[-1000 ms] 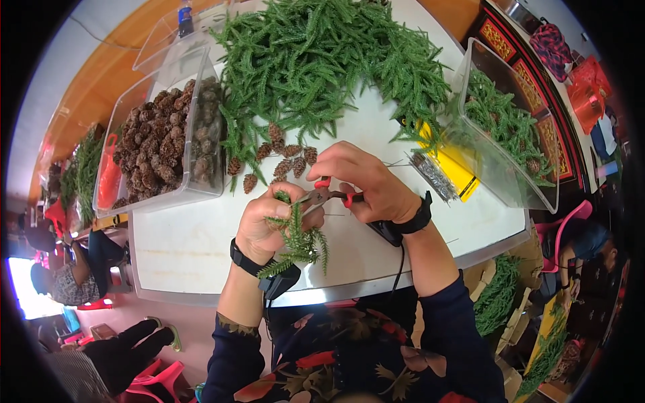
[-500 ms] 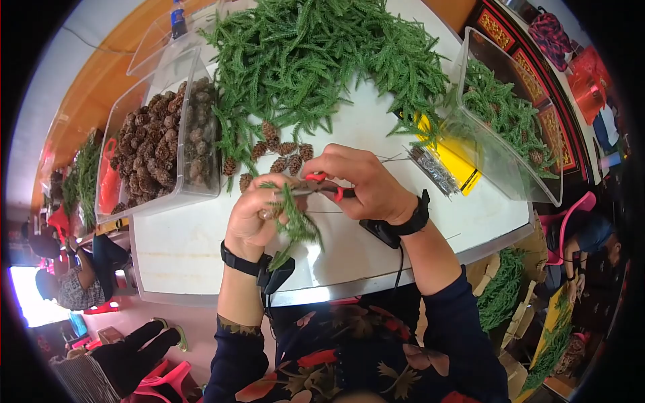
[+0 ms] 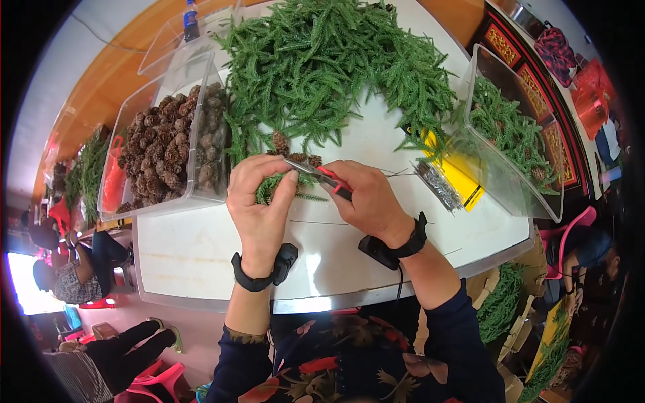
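My left hand [image 3: 257, 209] is closed, thumb and fingers pinching a green artificial pine sprig [image 3: 269, 184]. Much of the sprig is hidden behind the fingers. My right hand [image 3: 377, 203] grips a pair of pliers [image 3: 335, 183] by their red and black handles. The plier jaws reach left to my left fingertips, over the sprig; whether they bite on anything is too small to tell. Just beyond my hands lie a few brown pine cones [image 3: 279, 141], partly covered by my left hand. A thin wire [image 3: 363, 222] lies on the white table [image 3: 201, 262].
A clear bin [image 3: 207, 190] heaped with pine cones stands at left. A large pile of green sprigs [image 3: 329, 74] spreads over the far side. At right are a bundle of wires [image 3: 438, 185], a yellow packet [image 3: 463, 176] and another clear bin [image 3: 494, 171] with greenery. Other people sit farther off.
My left hand has turned and moved up, its back now facing me. The sprig no longer dangles below it. The pliers have tilted, with their jaws pointing up and left.
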A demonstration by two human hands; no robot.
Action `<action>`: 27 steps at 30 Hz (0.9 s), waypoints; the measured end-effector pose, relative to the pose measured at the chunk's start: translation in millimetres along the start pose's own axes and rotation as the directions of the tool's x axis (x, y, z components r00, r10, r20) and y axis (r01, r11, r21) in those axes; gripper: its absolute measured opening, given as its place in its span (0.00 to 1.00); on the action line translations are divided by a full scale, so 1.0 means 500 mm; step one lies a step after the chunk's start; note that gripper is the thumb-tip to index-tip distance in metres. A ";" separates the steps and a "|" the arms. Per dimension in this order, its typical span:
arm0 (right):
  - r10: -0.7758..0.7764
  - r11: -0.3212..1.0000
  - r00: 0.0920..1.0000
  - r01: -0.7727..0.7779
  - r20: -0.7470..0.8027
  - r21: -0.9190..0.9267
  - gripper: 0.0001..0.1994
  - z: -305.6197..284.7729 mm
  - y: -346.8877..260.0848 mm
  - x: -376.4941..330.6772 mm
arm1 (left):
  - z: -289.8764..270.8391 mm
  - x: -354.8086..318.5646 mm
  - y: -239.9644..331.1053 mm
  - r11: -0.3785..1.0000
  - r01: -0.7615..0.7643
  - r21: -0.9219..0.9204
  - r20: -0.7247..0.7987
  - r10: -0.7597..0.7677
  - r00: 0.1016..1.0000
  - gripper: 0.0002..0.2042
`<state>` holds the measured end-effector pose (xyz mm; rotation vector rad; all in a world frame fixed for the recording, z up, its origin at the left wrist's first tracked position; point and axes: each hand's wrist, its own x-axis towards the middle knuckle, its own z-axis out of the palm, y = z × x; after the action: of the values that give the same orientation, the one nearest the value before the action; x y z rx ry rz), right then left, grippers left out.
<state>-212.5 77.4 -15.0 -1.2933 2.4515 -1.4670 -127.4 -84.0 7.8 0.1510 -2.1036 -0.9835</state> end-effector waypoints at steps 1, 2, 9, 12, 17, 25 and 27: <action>-0.004 1.000 1.000 0.004 -0.012 -0.009 0.11 0.002 0.000 -0.001 | 0.002 -0.003 0.005 0.991 0.109 -0.074 0.005 -0.109 0.994 0.05; -0.009 1.000 1.000 0.008 -0.025 -0.019 0.11 0.004 0.001 -0.002 | 0.005 -0.007 0.011 0.965 0.215 -0.147 0.018 -0.215 0.976 0.05; -0.012 0.991 0.998 0.004 -0.058 -0.137 0.12 0.008 -0.001 -0.005 | 0.003 -0.008 0.010 0.946 0.298 -0.129 0.041 -0.295 0.955 0.04; -0.016 0.992 0.996 0.004 -0.093 -0.123 0.12 0.007 -0.001 0.000 | 0.002 -0.010 -0.002 0.965 0.246 -0.094 0.006 -0.247 0.969 0.04; -0.025 1.000 0.996 0.027 -0.091 0.012 0.11 -0.002 -0.017 0.004 | 0.011 -0.012 -0.012 0.977 0.212 -0.023 -0.067 -0.213 0.975 0.04; 0.029 0.998 0.999 -0.027 0.025 -0.050 0.10 0.012 -0.001 -0.005 | 0.002 -0.009 -0.016 0.829 0.426 -0.361 -0.008 -0.460 0.888 0.03; 0.032 0.997 0.999 -0.029 0.040 -0.065 0.10 0.009 0.006 -0.002 | -0.002 -0.004 -0.009 0.624 0.549 -0.556 0.108 -0.600 0.792 0.03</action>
<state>-212.0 75.4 -19.9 -1.2768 2.5006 -1.3519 -126.3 -86.8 3.7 0.5865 -1.5955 -1.9145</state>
